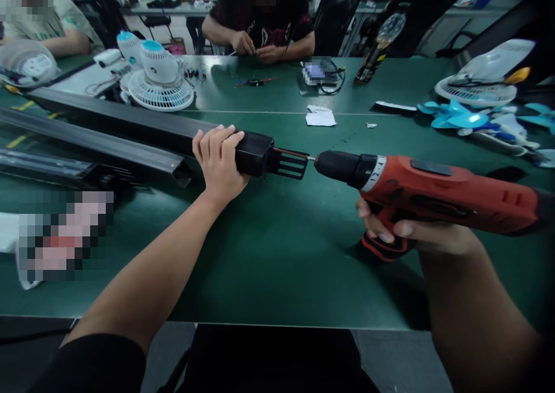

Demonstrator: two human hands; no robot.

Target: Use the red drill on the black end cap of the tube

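My left hand (222, 160) is wrapped over the end of a long black rectangular tube (173, 126) lying on the green table. From the tube's end sticks a slotted black bracket (291, 165). My right hand (403, 230) grips a red cordless drill (451, 191) by its handle, with the black chuck pointing left. The drill bit (311, 158) is at the bracket's outer edge; whether it touches cannot be made out. The drill's battery base (384, 248) hangs below my right fingers.
More black metal profiles (99, 136) lie at the left. White fans (158, 81) stand behind them. Blue fan blades (453, 114) and a fan part (477, 89) lie at the right. A paper scrap (319, 115) and a spray can (372, 60) are farther back. A person (262, 20) works across the table.
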